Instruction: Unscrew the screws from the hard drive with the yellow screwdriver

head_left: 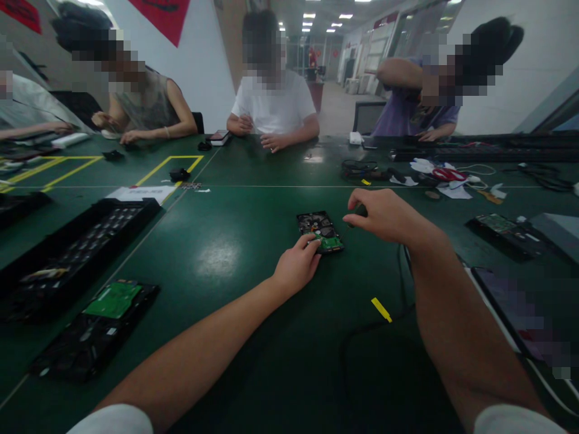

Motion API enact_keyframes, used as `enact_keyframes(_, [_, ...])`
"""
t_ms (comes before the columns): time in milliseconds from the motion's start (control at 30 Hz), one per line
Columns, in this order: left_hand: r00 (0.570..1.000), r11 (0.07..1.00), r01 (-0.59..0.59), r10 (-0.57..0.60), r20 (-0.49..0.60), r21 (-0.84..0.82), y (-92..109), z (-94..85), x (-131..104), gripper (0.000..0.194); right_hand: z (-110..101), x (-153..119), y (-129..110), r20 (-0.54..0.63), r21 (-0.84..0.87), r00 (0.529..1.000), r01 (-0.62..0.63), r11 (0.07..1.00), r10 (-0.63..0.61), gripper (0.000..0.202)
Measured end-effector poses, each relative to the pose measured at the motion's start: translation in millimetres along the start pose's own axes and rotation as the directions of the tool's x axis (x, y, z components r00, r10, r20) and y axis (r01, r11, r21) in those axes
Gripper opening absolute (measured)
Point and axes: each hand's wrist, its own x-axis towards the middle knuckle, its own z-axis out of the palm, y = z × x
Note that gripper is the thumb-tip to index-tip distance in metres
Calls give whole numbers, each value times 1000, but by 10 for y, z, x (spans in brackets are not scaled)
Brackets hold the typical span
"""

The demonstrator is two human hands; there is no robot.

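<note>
A small hard drive (pixel 319 223) lies on the green table, with its green circuit board showing on the near side. My left hand (pixel 298 263) grips the near left edge of the drive, thumb and fingers on the board end. To the right of the drive and apart from it, my right hand (pixel 377 214) is raised with its fingers curled round a dark, handle-like object (pixel 360 210). Most of that object is hidden by the hand, so its kind is unclear. A black cable (pixel 362 330) runs over the table below the right forearm.
At left lie a larger drive with a green board (pixel 115 300) and a long black tray (pixel 131 208). A yellow label (pixel 381 309) sits before me. On the right are a phone-like screen (pixel 511 307) and another drive (pixel 504 234). Several people sit opposite, near cables (pixel 359 170).
</note>
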Motion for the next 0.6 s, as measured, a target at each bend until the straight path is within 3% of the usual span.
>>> enact_keyframes(233, [1000, 1000, 11, -11, 4, 14, -2, 13, 1, 37, 13, -3, 8, 31, 78, 997, 72, 994, -74, 13])
enact_keyframes(467, [1000, 1000, 10, -10, 3, -1, 2, -4, 1, 37, 41, 4, 40, 5, 21, 1000, 2, 1000, -2, 11])
enact_keyframes(600, [1000, 1000, -2, 2, -7, -2, -4, 6, -3, 38, 65, -1, 40, -9, 58, 996, 88, 994, -87, 16])
